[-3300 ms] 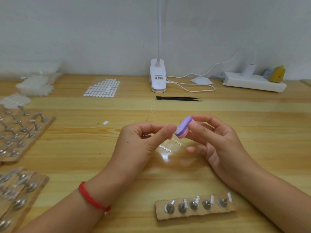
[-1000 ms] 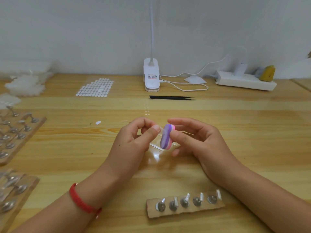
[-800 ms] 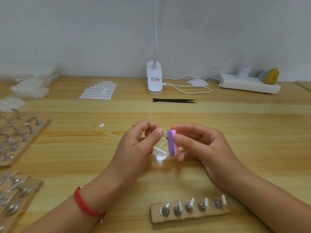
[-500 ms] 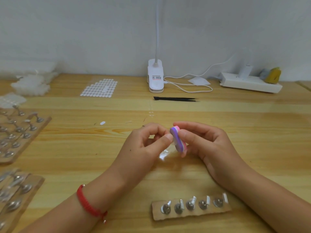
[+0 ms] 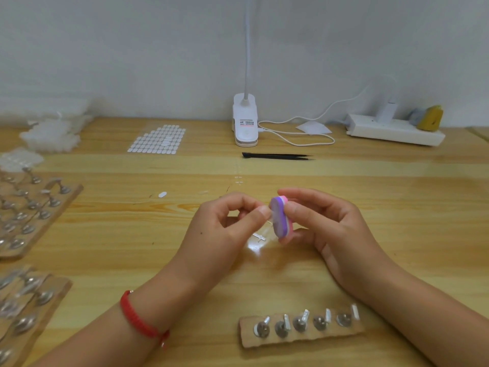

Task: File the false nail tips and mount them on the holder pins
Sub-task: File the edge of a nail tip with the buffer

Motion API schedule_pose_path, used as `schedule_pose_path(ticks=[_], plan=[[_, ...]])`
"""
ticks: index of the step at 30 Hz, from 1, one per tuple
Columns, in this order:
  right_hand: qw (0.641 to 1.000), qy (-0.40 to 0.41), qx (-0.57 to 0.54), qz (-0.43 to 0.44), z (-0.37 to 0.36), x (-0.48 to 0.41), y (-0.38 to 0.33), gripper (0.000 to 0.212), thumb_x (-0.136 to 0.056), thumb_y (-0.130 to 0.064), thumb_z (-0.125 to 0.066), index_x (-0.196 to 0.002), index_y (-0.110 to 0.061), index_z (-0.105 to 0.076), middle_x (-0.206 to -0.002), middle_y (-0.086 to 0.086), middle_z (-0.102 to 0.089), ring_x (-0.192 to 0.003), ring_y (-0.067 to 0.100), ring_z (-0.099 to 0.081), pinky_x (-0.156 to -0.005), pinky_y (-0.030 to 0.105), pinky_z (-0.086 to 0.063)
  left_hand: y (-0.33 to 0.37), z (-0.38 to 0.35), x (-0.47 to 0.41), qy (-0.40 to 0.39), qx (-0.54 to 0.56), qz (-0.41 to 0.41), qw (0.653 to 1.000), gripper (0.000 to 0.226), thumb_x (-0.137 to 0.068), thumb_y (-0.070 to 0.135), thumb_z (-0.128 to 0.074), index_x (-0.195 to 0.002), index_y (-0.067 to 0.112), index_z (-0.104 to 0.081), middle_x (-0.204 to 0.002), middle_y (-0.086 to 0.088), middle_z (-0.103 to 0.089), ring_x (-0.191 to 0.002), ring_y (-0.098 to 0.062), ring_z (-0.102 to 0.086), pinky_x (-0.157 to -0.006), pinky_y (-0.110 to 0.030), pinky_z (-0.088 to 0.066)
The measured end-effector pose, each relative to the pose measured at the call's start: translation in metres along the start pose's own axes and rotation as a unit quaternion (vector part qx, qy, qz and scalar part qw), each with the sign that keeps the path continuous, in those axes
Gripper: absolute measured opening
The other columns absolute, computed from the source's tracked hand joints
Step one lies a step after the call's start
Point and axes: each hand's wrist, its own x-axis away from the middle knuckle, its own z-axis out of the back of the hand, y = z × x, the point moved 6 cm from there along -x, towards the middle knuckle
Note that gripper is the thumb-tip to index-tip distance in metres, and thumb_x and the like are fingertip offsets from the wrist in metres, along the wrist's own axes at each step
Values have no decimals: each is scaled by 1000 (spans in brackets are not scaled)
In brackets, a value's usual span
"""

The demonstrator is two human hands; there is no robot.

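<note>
Wooden table [image 5: 370, 207] against a pale wall. Centre of frame: your right hand [image 5: 325, 229] grips a purple-and-pink buffer block [image 5: 281, 219] between thumb and fingers, its face against your left hand's [image 5: 225, 234] fingertips. Those pinch a clear nail tip [image 5: 268, 211], nearly hidden, shape unclear. Lower centre: cardboard holder strip [image 5: 304, 340], five pins. Left edge: more pin boards [image 5: 66, 197], cut off and blurred.

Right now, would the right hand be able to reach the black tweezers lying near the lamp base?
Probably yes: only bare table lies between the right hand and the black tweezers. However, it grips the purple-pink file block, so it would likely need to put that down first.
</note>
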Motion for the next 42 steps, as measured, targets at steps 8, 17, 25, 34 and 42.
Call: schedule_pose_path(ticks=[8, 17, 25, 34, 42], plan=[[999, 37, -23, 25, 4, 0, -2, 26, -64, -20, -84, -89, -19, -79, -82, 6, -75, -73, 15, -71, -63, 24, -56, -3, -1, 0, -6, -2, 14, 1000, 13, -84, 16, -68, -71, 16, -69, -44, 16, -48, -39, 2, -41, -45, -4, -30], [999, 34, -7, 19, 1, 1, -2, 26, -69, -17, -79, -96, -18, -77, -87, 10, -73, -77, 24, -72, -67, 27, -57, -2, 7, -2, 57, 55, 25, 997, 24, -70, 40, -63, -76, 20, -74, -41, 15, -42, -39, -1, -34, -45, -5, -30], [1000, -7, -29, 2, -10, 3, 0, 38, -62, -25, -84, -100, -27, -78, -94, 6, -76, -86, 18, -73, -77, 25, -56, -1, 6, -2, 45, 47, 27, 998, 28, -68, 41, -69, -79, 16, -76, -59, -13, -32, -42, -7, -24, -42, -7, -29], [992, 66, -106, -29, 6, -1, 1, 36, -56, -17, -79, -90, -6, -76, -86, 9, -74, -77, 17, -72, -68, 24, -57, -6, 4, -2, 27, 45, 50, 997, 40, -64, 42, -69, -79, 5, -71, -49, 6, -22, -41, -7, -18, -41, -10, -25], [992, 49, -110, -39, 0, -1, 3, 30, -55, -17, -80, -84, -9, -74, -82, 9, -72, -74, 18, -72, -66, 25, -58, -4, 5, -2, 25, 42, 52, 997, 32, -67, 40, -69, -77, 10, -74, -60, -11, -24, -42, -8, -19, -40, -10, -26]])
